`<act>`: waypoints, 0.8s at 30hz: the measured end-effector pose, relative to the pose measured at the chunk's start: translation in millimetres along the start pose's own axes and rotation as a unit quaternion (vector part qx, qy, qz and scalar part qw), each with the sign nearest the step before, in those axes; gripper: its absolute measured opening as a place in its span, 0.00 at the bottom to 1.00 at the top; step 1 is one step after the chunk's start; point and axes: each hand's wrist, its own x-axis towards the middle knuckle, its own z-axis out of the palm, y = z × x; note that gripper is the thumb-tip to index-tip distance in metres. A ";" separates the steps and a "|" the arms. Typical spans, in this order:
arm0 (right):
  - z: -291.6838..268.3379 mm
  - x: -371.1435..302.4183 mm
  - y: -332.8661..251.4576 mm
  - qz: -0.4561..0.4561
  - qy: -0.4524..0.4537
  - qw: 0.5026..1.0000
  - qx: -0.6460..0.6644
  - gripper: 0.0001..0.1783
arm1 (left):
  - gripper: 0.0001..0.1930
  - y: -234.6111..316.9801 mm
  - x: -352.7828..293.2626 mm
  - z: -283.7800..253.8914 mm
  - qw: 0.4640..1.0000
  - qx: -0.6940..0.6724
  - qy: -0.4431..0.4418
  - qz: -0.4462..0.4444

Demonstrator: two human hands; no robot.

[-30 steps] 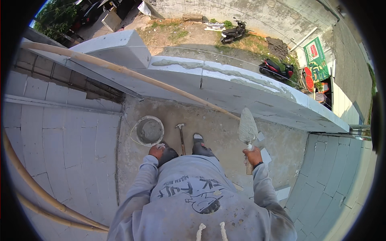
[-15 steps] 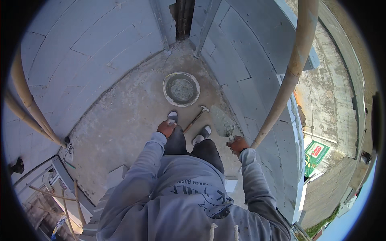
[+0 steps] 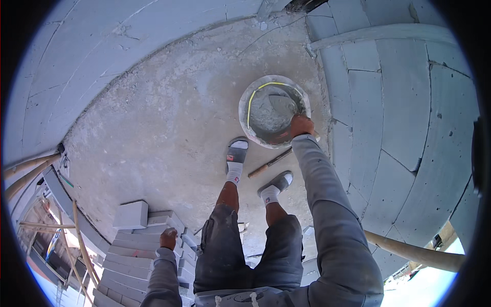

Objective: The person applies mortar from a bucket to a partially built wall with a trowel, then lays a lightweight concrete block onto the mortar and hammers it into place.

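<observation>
My right hand (image 3: pixel 302 126) grips a trowel, its fingers wrapped round the handle at the near right side of a round tub (image 3: pixel 245 113). The trowel's grey blade (image 3: pixel 282 105) lies in the wet grey mortar (image 3: pixel 266 113) inside that tub. On the floor just this side of the tub rests a hammer (image 3: pixel 269 163) with a wooden handle, partly hidden behind my right forearm. My left hand (image 3: pixel 168 239) is closed, low on the left, above a stack of pale blocks (image 3: pixel 130 261). What it holds, if anything, is hidden.
Grey block walls (image 3: pixel 365 117) rise on the right and along the far left. My sandalled feet stand on rough concrete between tub and blocks. Bamboo poles (image 3: pixel 409 250) cross at lower right, and more (image 3: pixel 84 243) stand at lower left.
I have bent toward the tub. My right hand has carried the trowel from beside the right wall into the mortar. My left hand has moved down and left, over the blocks.
</observation>
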 end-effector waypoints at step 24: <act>-155.1 -296.8 162.3 0.025 -0.078 0.921 0.382 0.21 | 0.15 284.9 -40.3 -19.8 0.956 0.044 -0.050 0.285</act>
